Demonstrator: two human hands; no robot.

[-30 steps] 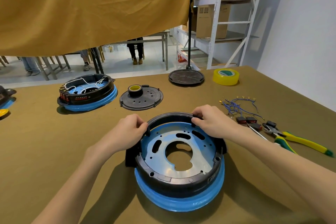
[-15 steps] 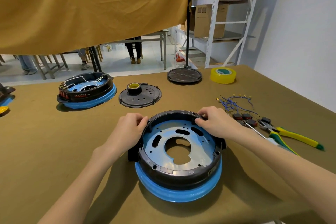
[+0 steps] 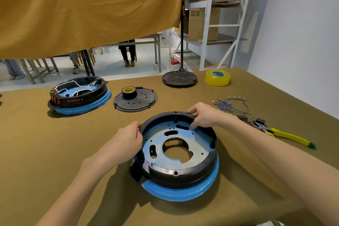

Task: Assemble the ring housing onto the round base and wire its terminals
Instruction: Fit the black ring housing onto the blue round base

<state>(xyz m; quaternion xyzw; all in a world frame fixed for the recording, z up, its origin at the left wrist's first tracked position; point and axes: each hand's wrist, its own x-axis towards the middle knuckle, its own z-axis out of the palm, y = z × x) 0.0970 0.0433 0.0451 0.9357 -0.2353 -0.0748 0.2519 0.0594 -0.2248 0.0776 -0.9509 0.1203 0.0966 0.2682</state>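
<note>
The black ring housing (image 3: pixel 183 174) sits on the blue round base (image 3: pixel 185 191), near the front middle of the olive table (image 3: pixel 45 145). The left hand (image 3: pixel 122 143) grips the housing rim at about 9 o'clock, fingers curled over the edge. The right hand (image 3: pixel 205 115) pinches the rim at about 1 o'clock, thumb inside and fingers outside. From the housing, at 12 o'clock lies a black cover plate (image 3: pixel 139 103) carrying a roll of black tape (image 3: pixel 129 92). At 10 o'clock stands a finished wired assembly (image 3: pixel 78 95). At 2 o'clock lie blue wires (image 3: pixel 229 105), and at 3 o'clock yellow-handled pliers (image 3: pixel 286 135). Yellow tape (image 3: pixel 217 77) is far at 1 o'clock.
</note>
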